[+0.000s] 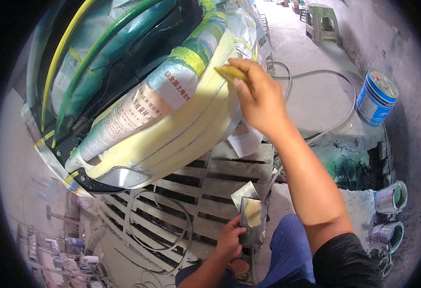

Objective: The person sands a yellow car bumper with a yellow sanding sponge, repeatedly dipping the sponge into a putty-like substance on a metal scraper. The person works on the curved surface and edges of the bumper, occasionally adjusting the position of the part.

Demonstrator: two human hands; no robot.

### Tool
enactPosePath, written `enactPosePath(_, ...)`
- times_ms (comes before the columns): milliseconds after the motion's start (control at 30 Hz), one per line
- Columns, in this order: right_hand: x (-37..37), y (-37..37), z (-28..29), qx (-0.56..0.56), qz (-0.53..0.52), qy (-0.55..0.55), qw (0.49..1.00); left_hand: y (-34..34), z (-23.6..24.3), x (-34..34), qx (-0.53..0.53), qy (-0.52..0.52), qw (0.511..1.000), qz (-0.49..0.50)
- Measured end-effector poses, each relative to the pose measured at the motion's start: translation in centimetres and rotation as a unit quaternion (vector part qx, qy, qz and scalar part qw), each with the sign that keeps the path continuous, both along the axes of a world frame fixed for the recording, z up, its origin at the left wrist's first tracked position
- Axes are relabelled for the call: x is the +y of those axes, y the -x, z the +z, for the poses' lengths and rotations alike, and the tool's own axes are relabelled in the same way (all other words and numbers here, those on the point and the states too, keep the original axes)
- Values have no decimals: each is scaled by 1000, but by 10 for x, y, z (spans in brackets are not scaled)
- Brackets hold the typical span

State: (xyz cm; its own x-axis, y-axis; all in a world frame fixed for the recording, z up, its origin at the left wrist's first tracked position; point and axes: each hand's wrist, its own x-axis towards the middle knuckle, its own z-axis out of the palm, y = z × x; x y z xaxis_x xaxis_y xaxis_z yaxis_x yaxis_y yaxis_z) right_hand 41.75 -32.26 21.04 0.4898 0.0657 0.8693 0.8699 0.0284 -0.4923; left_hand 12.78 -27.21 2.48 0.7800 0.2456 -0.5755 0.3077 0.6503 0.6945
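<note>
A pale yellow, putty-coated curved car panel (186,139) takes up the middle, with thin grey lines along it. My right hand (263,98) is closed around a yellow putty spreader (231,73), its edge at the panel's upper right part. Lower down, my left hand (228,241) grips the side of a dark mixing plate (249,235) that carries a lump of cream putty (253,213). A light, flat sheet or scraper (243,193) sticks out behind the plate's top corner. Most of the left fingers are behind the plate.
Newspaper (140,105) and tape mask the body above the panel. Slatted floor grating (172,221) lies below, with a looped hose (187,225). At the right stand a blue paint can (377,99) and two small pots (392,198). A plastic stool (322,23) is farther back.
</note>
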Motion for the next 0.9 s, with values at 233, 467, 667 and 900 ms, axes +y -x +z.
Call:
enactPosePath(233, -4, 56, -10, -72, 108, 42, 991, -5, 3, 0, 3, 20, 1000, 3)
enactPosePath(467, -6, 6, 5, 50, 17, -29, 998, -5, 10, -7, -3, 4, 1000, 11)
enactPosePath(667, 11, 59, -2, -67, 6, 43, 997, -2, 7, -3, 26, -17, 999, 15)
enactPosePath(900, 37, 128, 1, -160, -77, 95, 980, -6, 3, -12, -12, -49, 998, 27)
